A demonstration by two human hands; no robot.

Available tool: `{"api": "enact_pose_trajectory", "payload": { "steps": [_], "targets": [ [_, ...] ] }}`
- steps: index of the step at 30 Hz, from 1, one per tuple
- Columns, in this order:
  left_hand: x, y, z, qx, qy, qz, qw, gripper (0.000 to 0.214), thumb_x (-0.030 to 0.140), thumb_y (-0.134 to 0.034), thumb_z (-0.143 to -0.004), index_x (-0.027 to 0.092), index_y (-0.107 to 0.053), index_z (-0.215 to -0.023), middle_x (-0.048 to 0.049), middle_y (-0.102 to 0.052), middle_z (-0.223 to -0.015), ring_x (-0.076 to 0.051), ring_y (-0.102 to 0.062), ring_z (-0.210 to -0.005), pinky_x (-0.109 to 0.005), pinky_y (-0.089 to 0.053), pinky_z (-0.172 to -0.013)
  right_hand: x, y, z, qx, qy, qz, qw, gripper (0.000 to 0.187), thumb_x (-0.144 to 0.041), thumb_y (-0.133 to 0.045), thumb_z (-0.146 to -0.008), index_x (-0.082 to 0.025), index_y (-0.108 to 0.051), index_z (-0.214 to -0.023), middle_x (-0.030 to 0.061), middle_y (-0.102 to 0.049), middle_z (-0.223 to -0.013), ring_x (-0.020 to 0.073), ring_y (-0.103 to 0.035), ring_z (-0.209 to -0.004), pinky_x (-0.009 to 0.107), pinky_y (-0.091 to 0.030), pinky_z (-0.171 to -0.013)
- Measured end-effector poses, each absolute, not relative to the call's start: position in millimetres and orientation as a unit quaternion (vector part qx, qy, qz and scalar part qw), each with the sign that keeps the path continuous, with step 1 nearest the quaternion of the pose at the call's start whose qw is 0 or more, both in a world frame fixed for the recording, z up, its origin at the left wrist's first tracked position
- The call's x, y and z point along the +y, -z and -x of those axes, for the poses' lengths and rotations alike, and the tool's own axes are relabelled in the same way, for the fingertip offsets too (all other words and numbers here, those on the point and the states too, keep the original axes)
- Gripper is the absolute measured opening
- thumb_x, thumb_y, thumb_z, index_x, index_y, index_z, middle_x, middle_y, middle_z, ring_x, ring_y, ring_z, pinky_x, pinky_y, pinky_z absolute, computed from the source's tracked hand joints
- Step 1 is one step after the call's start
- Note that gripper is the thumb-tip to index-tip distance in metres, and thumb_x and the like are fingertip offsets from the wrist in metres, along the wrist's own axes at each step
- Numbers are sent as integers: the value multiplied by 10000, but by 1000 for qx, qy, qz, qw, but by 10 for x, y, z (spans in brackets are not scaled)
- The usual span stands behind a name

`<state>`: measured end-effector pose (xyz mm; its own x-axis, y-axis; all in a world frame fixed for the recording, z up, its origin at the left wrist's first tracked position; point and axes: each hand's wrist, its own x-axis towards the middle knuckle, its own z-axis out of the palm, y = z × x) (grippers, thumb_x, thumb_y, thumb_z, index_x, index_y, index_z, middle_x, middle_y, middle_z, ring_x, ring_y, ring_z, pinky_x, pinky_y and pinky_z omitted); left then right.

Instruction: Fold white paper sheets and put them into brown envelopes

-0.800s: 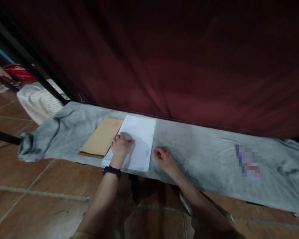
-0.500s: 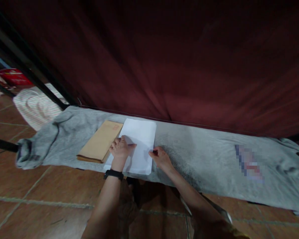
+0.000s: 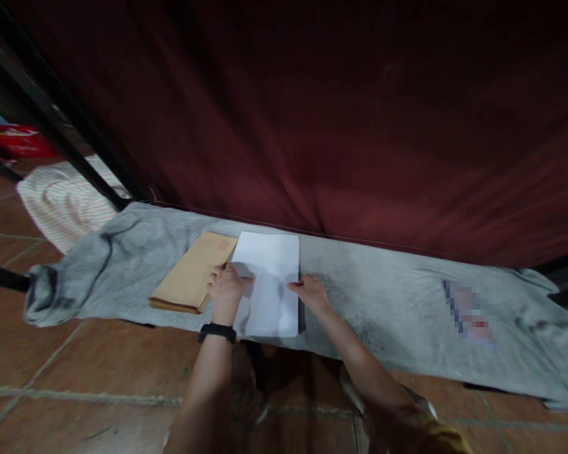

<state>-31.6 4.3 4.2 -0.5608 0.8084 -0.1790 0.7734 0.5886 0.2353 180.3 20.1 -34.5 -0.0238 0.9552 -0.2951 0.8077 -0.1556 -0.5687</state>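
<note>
White paper [image 3: 271, 284] lies on a grey-draped counter [image 3: 383, 284], its top side blank. Beyond the paper, a dark red fabric [image 3: 288, 139] hangs like a curtain across the upper view. The counter runs out to both sides of the paper; a tiled floor [image 3: 76, 359] shows on the paper's near side, lower down. Well to the paper's left, past the counter's end, is a pale striped cloth [image 3: 71, 198]. Just left of the paper, a brown envelope stack [image 3: 192, 271] lies slanted, a reddish mark at its far end. Well to the paper's right is a pixelated item [image 3: 471, 315], unreadable.

The hands are apart. The right hand [image 3: 312, 293] pinches the paper's right edge. The left hand [image 3: 224, 285] is over its left edge, thumb extended; whether it grips cannot be told. A black wristband [image 3: 216, 332] circles the left wrist.
</note>
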Motion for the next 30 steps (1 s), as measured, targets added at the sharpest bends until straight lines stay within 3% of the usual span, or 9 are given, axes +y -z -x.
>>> {"api": "enact_pose_trajectory", "payload": {
  "steps": [8, 14, 17, 22, 30],
  "targets": [
    [52, -139, 345, 870, -67, -453, 184, 590, 467, -651, -829, 88, -628, -1280, -270, -581, -1351, -405, -553, -1274, -436, -482, -959, 250, 339, -1899, -653, -316, 681, 103, 183, -341, -629, -926, -210, -702, -820, 29, -750, -884, 176, -695, -846, 239, -437, -682],
    [-21, -96, 568, 901, -116, -417, -17, 602, 491, -473, -912, 95, -566, -1355, -287, -510, -1435, -443, -434, -1361, -590, -362, -1065, 171, 356, -1960, -669, -275, 681, 119, 100, -252, -599, -923, -219, -692, -909, 34, -750, -906, 180, -689, -845, 251, -440, -729],
    [-107, -66, 829, 920, -126, -371, -32, 705, 546, -428, -916, 59, -485, -1423, -333, -437, -1491, -482, -349, -1417, -646, -337, -1052, 121, 356, -2041, -680, -272, 660, 167, 100, -210, -566, -911, -224, -664, -913, 32, -736, -897, 186, -664, -819, 274, -441, -752],
    [-176, -70, 1135, 934, -105, -336, 64, 782, 610, -362, -920, -2, -507, -1384, -362, -550, -1354, -490, -480, -1311, -632, -373, -1015, 59, 350, -2325, -651, -386, 603, 254, 141, -280, -538, -876, -245, -606, -757, -20, -661, -766, 183, -616, -794, 272, -454, -743],
    [-142, -33, 1186, 940, -85, -326, 53, 751, 645, -469, -868, 63, -580, -1329, -366, -529, -1371, -522, -472, -1306, -674, -419, -937, -123, 425, -2826, -481, -560, 570, 362, 275, -485, -661, -736, -221, -644, -811, -12, -644, -725, 170, -573, -669, 265, -422, -615]
  ]
}}
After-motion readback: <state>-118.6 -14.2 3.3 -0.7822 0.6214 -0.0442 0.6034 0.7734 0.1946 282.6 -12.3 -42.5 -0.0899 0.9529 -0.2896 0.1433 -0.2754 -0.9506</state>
